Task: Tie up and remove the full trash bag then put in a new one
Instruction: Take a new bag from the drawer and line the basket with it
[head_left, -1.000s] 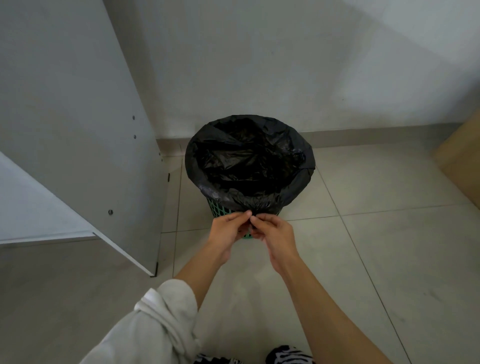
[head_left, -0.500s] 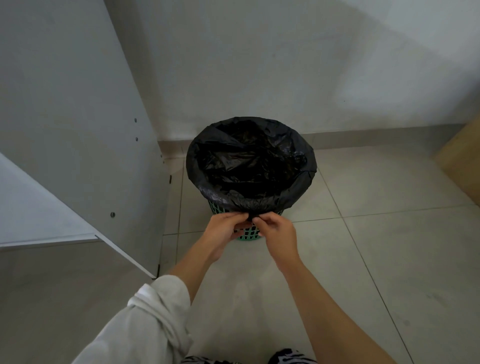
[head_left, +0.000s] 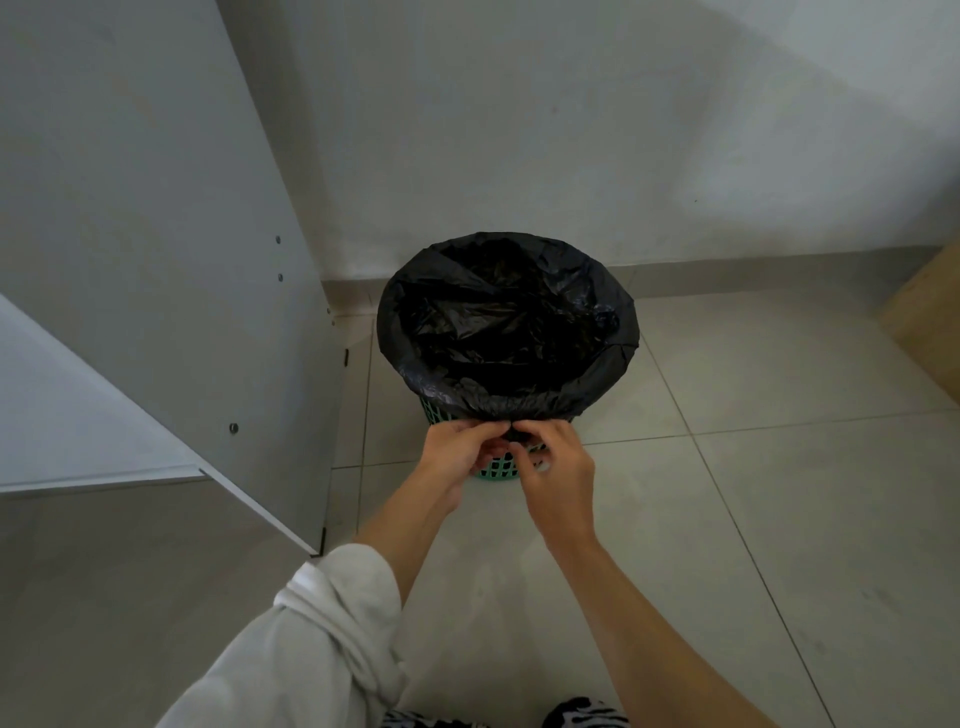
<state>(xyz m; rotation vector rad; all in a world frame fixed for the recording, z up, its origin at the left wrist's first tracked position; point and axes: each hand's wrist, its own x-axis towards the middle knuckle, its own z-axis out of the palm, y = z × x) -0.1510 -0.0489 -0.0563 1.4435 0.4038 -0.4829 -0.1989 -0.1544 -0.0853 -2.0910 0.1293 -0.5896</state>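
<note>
Left hand (head_left: 457, 457) and right hand (head_left: 553, 465) meet at the near rim of a green lattice bin (head_left: 496, 465), fingertips pinched on a gathered bit of the black trash bag (head_left: 504, 332) (apparently a knot, though shadow hides it). The bag lines the bin, folded over its rim. A white cabinet panel (head_left: 156, 260) stands close on the left; bare floor tiles (head_left: 779, 493) lie open to the right.

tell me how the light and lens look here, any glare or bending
Head view: dim, soft light, a brighter patch on the wall; faint sheen on the black bag, its inside too dark to read; wide-angle lens bends the cabinet panel edges; both hands sharp.
</note>
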